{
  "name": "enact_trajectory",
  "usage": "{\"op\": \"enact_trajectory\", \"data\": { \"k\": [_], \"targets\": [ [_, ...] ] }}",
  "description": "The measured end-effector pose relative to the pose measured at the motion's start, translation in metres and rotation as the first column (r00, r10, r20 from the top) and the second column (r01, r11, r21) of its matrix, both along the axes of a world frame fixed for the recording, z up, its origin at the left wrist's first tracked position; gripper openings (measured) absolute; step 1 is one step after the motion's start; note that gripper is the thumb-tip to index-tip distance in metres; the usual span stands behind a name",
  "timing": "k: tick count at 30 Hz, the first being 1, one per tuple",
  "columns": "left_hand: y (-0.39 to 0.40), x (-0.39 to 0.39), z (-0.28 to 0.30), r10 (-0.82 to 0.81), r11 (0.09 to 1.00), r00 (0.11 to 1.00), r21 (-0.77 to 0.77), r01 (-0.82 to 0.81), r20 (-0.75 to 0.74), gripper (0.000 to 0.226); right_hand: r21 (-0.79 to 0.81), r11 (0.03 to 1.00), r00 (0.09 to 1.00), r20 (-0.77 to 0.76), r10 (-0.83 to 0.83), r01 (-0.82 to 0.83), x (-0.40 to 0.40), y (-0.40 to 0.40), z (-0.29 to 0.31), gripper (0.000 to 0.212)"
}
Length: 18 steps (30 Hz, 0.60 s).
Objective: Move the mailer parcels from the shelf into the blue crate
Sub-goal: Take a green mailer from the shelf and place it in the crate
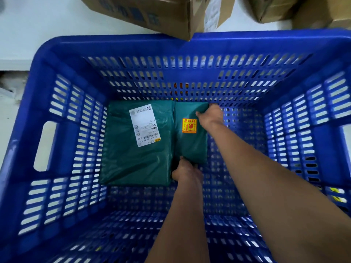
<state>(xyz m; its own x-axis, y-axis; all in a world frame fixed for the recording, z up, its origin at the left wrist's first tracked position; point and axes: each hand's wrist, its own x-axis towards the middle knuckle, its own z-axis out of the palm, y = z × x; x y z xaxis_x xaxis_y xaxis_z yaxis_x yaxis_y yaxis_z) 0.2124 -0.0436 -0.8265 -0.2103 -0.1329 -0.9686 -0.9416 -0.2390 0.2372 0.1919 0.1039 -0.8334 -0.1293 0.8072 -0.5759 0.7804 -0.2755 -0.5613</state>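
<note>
- Both hands grip the small mailer (190, 143): left hand (187, 170) pinches its near edge, right hand (211, 114) clasps its far right corner.
- Crate (62, 54) holds both green mailers on its floor, against the far wall.
- Big mailer (136, 145), white label up, lies touching the small one's left side.
- Small mailer bears a yellow sticker (189, 126).

Both bare forearms reach downward and forward. The left hand (187, 170) has its fingers curled on the near edge of the narrow dark-green plastic mailer parcel (190, 141), while the right hand (211, 113) pinches its far right corner, thumb on top.
</note>
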Motion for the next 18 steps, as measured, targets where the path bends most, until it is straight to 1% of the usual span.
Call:
{"op": "enact_trajectory", "data": {
  "k": [1,2,3,4,5,7,8,9,13,15,17,18],
  "targets": [
    [-0.003,0.003,-0.001,-0.043,0.999,0.999,0.006,0.043,0.000,0.048,-0.011,0.999,0.999,-0.010,-0.045,0.044,-0.003,0.000,-0.004,0.037],
    [-0.007,0.004,-0.002,-0.094,0.995,0.995,0.025,0.094,-0.015,0.044,-0.045,0.994,0.994,-0.042,-0.100,0.098,-0.004,-0.002,-0.007,0.040],
    [-0.009,0.003,-0.001,-0.111,0.993,0.994,0.034,0.111,-0.015,0.042,-0.087,0.985,0.983,-0.092,-0.160,0.152,-0.005,-0.003,-0.011,0.046],
    [-0.008,0.003,-0.003,-0.089,0.995,0.996,0.034,0.090,-0.027,0.041,-0.119,0.976,0.970,-0.137,-0.200,0.185,-0.006,-0.005,-0.014,0.052],
    [-0.006,0.001,-0.003,-0.020,1.000,0.999,0.021,0.021,-0.044,0.042,-0.135,0.969,0.958,-0.176,-0.229,0.207,-0.005,-0.006,-0.020,0.054],
    [-0.002,0.001,-0.008,0.048,0.999,0.996,-0.012,-0.048,-0.071,0.043,-0.171,0.958,0.932,-0.243,-0.268,0.231,-0.001,-0.010,-0.029,0.045],
    [-0.001,0.001,-0.008,0.062,0.998,0.996,-0.001,-0.062,-0.069,0.042,-0.210,0.947,0.913,-0.279,-0.297,0.244,0.002,-0.013,-0.029,0.040],
    [-0.002,0.001,-0.010,0.072,0.997,0.995,0.022,-0.070,-0.074,0.042,-0.250,0.937,0.898,-0.306,-0.316,0.245,0.005,-0.015,-0.030,0.041],
    [-0.004,0.006,-0.017,0.079,0.994,0.996,0.079,-0.076,-0.040,0.040,-0.307,0.929,0.898,-0.318,-0.305,0.207,0.014,-0.015,-0.039,0.050],
    [-0.004,0.005,-0.022,0.112,0.989,0.993,0.102,-0.108,-0.034,0.033,-0.319,0.920,0.885,-0.327,-0.332,0.227,0.014,-0.013,-0.038,0.050],
    [-0.007,0.003,-0.018,0.074,0.987,0.997,0.138,-0.076,0.018,0.025,-0.333,0.918,0.883,-0.336,-0.329,0.215,0.015,-0.010,-0.041,0.047],
    [-0.008,0.003,-0.015,0.066,0.987,0.997,0.143,-0.071,0.042,0.026,-0.345,0.918,0.886,-0.339,-0.316,0.195,0.016,-0.009,-0.041,0.046]
  ]
}}
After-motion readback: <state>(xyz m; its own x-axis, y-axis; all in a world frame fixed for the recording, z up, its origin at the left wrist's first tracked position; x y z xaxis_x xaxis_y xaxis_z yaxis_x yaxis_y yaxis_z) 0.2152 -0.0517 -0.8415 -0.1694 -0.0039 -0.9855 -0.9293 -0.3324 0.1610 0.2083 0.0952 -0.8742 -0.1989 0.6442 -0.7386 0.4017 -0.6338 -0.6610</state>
